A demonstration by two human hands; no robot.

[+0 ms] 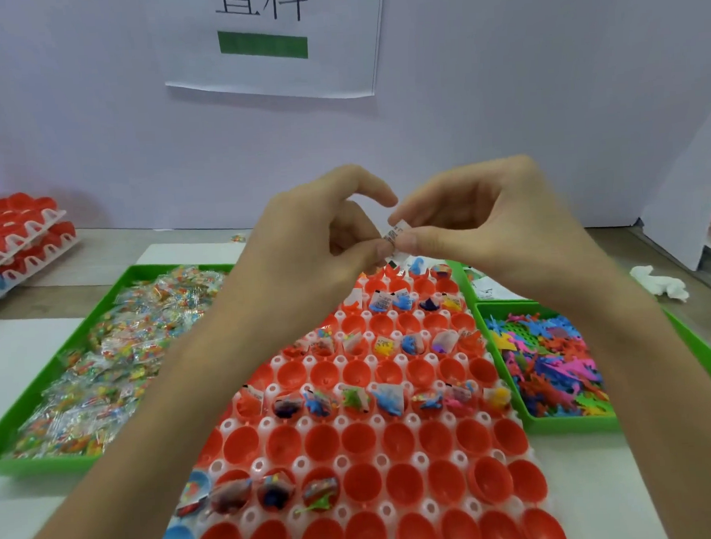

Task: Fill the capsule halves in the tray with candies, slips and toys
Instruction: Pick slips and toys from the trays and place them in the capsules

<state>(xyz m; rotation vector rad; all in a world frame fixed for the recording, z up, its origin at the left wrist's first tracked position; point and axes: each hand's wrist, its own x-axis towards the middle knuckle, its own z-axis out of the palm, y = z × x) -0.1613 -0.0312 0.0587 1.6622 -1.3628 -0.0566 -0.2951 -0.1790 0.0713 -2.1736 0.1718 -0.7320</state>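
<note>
A white tray of red capsule halves lies in front of me. Alternate rows hold candy packets, paper slips and small toys; the rows between are bare red cups. Above the tray's far end, my left hand and my right hand meet. Both pinch small white printed paper slips between thumb and fingertips. How many slips are held is unclear.
A green bin of wrapped candies sits left of the tray. A green bin of colourful plastic toys sits right, with a bin of slips behind it. Stacked trays of red capsules stand far left. White crumpled tissue lies far right.
</note>
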